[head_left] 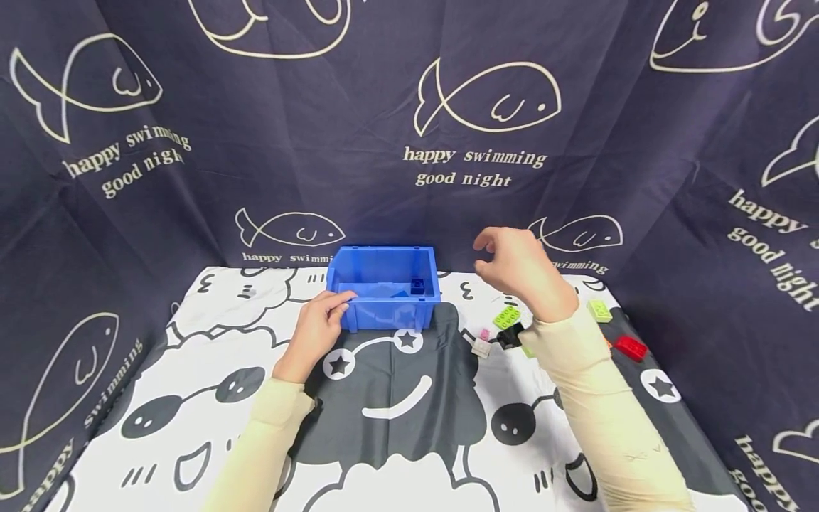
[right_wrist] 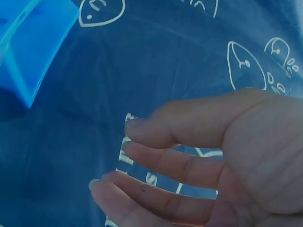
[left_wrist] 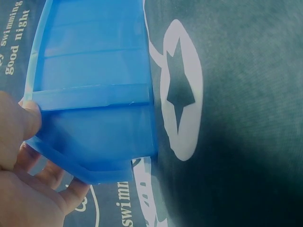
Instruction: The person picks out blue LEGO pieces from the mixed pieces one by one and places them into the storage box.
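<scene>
A blue plastic bin (head_left: 390, 313) stands toward the back of the cloth-covered table. My left hand (head_left: 318, 328) holds its front left corner, thumb on the rim; in the left wrist view the fingers (left_wrist: 75, 193) reach around the bin's side. Inside the bin lies a dark blue toy brick (head_left: 417, 286). To the bin's right, my right hand (head_left: 521, 269) is raised above the table with loosely bent fingers and nothing between them. In the right wrist view its thumb (right_wrist: 175, 125) lies close to the index fingertip, and the bin's corner shows at upper left.
Below the right hand lie a lime green brick (head_left: 507, 317), a black brick (head_left: 510, 336), a white brick (head_left: 481, 348) and a small pink brick (head_left: 484, 333). Right of the forearm are another lime brick (head_left: 599, 310) and a red brick (head_left: 630, 348). A dark curtain (head_left: 384, 142) hangs behind.
</scene>
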`<state>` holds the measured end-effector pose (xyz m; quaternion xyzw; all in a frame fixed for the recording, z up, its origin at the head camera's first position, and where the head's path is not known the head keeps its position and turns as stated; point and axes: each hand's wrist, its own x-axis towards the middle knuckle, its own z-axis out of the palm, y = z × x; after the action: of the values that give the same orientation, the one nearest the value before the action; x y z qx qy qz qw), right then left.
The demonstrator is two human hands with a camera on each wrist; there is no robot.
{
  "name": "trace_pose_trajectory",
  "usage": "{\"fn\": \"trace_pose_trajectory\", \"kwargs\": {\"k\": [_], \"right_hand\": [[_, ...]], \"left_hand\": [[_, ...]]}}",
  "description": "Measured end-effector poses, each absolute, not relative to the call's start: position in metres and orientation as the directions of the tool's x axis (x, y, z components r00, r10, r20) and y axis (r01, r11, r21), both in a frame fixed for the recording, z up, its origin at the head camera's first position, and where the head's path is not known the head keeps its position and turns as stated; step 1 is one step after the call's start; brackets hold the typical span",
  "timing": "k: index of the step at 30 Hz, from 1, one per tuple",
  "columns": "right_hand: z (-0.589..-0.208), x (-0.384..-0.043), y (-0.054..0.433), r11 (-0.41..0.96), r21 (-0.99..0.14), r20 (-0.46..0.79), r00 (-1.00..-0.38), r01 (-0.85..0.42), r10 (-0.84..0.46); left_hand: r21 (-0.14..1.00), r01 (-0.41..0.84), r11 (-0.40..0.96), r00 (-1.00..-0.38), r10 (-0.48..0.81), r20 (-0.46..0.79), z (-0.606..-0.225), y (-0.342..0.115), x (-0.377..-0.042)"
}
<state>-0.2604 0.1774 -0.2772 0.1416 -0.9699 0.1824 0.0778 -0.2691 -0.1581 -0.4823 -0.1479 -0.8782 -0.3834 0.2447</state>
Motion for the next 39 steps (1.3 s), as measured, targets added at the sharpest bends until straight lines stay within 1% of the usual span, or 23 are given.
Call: {"fn": "trace_pose_trajectory", "kwargs": {"k": [10, 19, 24, 29, 35, 39], "right_hand": [[-0.297, -0.253, 0.236, 0.914, -0.337, 0.148, -0.971, -0.226, -0.185], [-0.320, -0.241, 0.286, 0.940, -0.327, -0.010, -0.994, -0.100, -0.109], [-0.342, -0.239, 0.307, 0.950, -0.306, -0.058, -0.995, -0.063, -0.085], [-0.374, -0.240, 0.323, 0.958, -0.278, -0.071, -0.993, -0.069, -0.092], [-0.408, -0.238, 0.328, 0.960, -0.280, -0.204, -0.977, 0.001, -0.058], [-0.425, -0.235, 0.325, 0.957, -0.290, -0.250, -0.967, 0.029, -0.046]], "left_hand": [[0.605, 0.441, 0.663, -0.842, 0.073, 0.534, -0.484, -0.158, -0.268], [0.604, 0.450, 0.658, -0.837, 0.075, 0.542, -0.486, -0.157, -0.269], [0.602, 0.449, 0.660, -0.835, 0.071, 0.545, -0.485, -0.158, -0.269], [0.604, 0.446, 0.660, -0.838, 0.072, 0.541, -0.485, -0.159, -0.268], [0.601, 0.448, 0.661, -0.839, 0.080, 0.538, -0.483, -0.159, -0.269], [0.599, 0.449, 0.663, -0.839, 0.083, 0.537, -0.481, -0.158, -0.269]]}}
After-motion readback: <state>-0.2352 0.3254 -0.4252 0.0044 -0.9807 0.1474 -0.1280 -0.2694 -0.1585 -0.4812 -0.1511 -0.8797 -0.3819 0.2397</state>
